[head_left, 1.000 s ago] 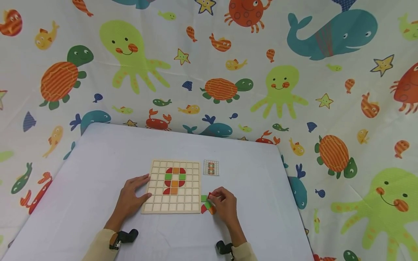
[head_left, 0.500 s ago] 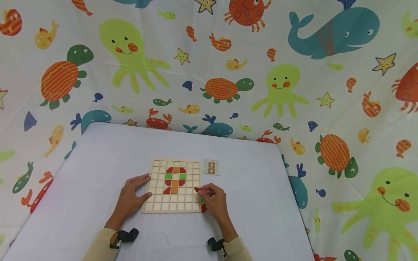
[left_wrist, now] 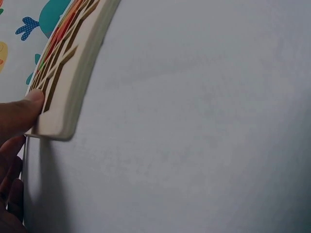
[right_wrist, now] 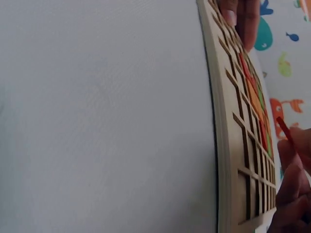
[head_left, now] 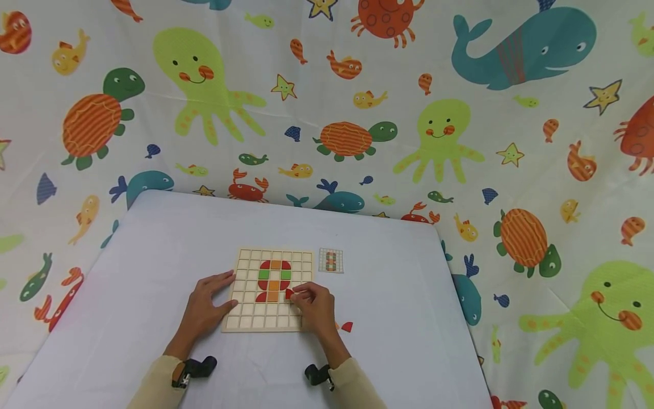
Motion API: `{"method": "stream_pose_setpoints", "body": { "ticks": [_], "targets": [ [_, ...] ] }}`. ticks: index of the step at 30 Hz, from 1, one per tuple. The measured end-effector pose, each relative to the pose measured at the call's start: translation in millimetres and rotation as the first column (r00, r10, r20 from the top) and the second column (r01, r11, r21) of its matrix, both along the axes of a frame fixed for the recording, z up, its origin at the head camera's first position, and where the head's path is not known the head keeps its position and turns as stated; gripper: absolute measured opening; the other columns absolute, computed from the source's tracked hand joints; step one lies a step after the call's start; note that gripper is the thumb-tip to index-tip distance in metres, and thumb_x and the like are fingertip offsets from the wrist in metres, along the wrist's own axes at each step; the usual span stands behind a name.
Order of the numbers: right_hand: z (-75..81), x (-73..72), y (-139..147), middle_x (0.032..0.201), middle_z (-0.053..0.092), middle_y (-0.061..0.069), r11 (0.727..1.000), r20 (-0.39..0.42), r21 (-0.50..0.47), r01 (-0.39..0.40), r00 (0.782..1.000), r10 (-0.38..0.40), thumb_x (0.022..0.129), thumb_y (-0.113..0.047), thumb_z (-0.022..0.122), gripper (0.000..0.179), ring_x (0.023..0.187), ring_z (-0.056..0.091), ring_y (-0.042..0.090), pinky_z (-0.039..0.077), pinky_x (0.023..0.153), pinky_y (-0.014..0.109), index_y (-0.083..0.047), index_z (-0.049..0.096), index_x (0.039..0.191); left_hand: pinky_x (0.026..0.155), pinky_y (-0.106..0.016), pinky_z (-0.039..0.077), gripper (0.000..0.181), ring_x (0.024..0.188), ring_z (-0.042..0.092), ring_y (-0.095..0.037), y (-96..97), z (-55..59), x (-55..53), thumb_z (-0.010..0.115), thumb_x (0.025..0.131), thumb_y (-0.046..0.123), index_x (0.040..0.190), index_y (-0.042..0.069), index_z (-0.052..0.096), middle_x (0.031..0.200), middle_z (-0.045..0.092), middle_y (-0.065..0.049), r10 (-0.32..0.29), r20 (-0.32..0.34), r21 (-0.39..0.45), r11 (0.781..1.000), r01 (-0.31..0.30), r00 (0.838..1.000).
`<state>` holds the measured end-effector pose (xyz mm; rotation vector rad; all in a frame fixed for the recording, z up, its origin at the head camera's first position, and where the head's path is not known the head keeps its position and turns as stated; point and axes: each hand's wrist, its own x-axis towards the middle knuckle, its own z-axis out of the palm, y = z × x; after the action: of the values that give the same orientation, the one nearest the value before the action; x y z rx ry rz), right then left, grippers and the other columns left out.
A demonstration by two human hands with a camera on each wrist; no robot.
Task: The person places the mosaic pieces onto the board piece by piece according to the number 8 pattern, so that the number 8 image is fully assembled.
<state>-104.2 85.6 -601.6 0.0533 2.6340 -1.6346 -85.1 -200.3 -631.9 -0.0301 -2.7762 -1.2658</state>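
Note:
A square wooden grid board (head_left: 245, 322) lies on the white table. Red, green and orange tiles form a pattern in its upper middle cells. At the board's left edge rests my left hand (head_left: 201, 309), fingers stretched out and thumb against the rim (left_wrist: 60, 121). My right hand (head_left: 318, 309) is over the board's right side and pinches a red tile (head_left: 289, 293) between thumb and fingers. That tile is just right of the lowest orange tile (head_left: 273, 296). Seen edge-on in the right wrist view, the red tile (right_wrist: 285, 128) is above the board's surface.
Behind the board's right corner lies a small pattern card (head_left: 331, 261) with a printed grid. A loose red tile (head_left: 347, 326) lies right of the board, with an orange bit beside my right wrist. A sea-animal cloth (head_left: 327, 102) hangs behind the table.
My right hand has moved left with the red tile, from the loose tiles beside the board to over its cells. The left hand has stayed at the board's edge.

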Motion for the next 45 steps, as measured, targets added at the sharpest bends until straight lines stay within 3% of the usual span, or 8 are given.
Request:
{"method": "stream_pose_setpoints", "body": {
  "ticks": [9, 18, 25, 37, 45],
  "targets": [
    [0.1, 0.2, -19, 0.069, 0.067, -0.012, 0.976, 0.026, 0.215, 0.016, 0.999, -0.022, 0.09, -0.022, 0.083, 0.004, 0.066, 0.054, 0.003, 0.041, 0.056, 0.022, -0.019, 0.083, 0.092, 0.117, -0.073, 0.034, 0.066, 0.145, 0.041, -0.044, 0.8, 0.8, -0.5, 0.085, 0.088, 0.01, 0.149, 0.003, 0.06, 0.158, 0.055, -0.02, 0.001, 0.011, 0.0, 1.0, -0.001, 1.0],
    [0.3, 0.0, -26, 0.064, 0.063, -0.011, 0.967, -0.003, 0.252, 0.034, 0.999, -0.035, 0.089, -0.02, 0.083, 0.005, 0.062, 0.052, 0.002, 0.039, 0.053, 0.022, -0.021, 0.078, 0.088, 0.115, -0.071, 0.037, 0.067, 0.142, 0.044, -0.043, 0.4, 0.0, -0.9, 0.086, 0.085, 0.009, 0.147, 0.001, 0.061, 0.155, 0.058, -0.019, 0.003, -0.043, -0.013, 1.0, -0.003, 0.999],
    [-0.2, -2.0, -29, 0.061, 0.058, -0.011, 0.949, -0.009, 0.313, 0.025, 1.0, -0.024, 0.088, -0.02, 0.083, 0.011, 0.059, 0.048, 0.004, 0.035, 0.051, 0.023, -0.021, 0.074, 0.082, 0.116, -0.07, 0.037, 0.066, 0.143, 0.044, -0.043, -0.3, 0.1, -1.3, 0.086, 0.086, 0.009, 0.147, 0.001, 0.061, 0.156, 0.058, -0.019, 0.003, -0.033, -0.012, 1.0, -0.004, 0.999],
    [-0.7, -2.4, -28, 0.064, 0.058, -0.011, 0.949, -0.01, 0.315, 0.01, 1.0, -0.008, 0.091, -0.023, 0.084, 0.005, 0.061, 0.049, 0.004, 0.036, 0.053, 0.023, -0.022, 0.079, 0.09, 0.117, -0.071, 0.036, 0.066, 0.145, 0.042, -0.043, -0.8, -0.2, 0.3, 0.086, 0.087, 0.011, 0.148, 0.003, 0.061, 0.157, 0.056, -0.018, 0.01, -0.002, -0.012, 1.0, -0.01, 1.0],
    [-1.8, 1.9, -14, 0.07, 0.066, -0.012, 0.969, -0.082, 0.247, 0.019, 0.997, 0.001, 0.089, -0.03, 0.087, 0.008, 0.065, 0.053, -0.001, 0.041, 0.057, 0.02, -0.024, 0.082, 0.092, 0.117, -0.071, 0.036, 0.067, 0.145, 0.042, -0.043, -0.7, -3.7, 0.7, 0.086, 0.087, 0.012, 0.148, 0.004, 0.061, 0.157, 0.056, -0.018, 0.008, 0.007, -0.013, 1.0, -0.008, 1.0]
  ]
}}
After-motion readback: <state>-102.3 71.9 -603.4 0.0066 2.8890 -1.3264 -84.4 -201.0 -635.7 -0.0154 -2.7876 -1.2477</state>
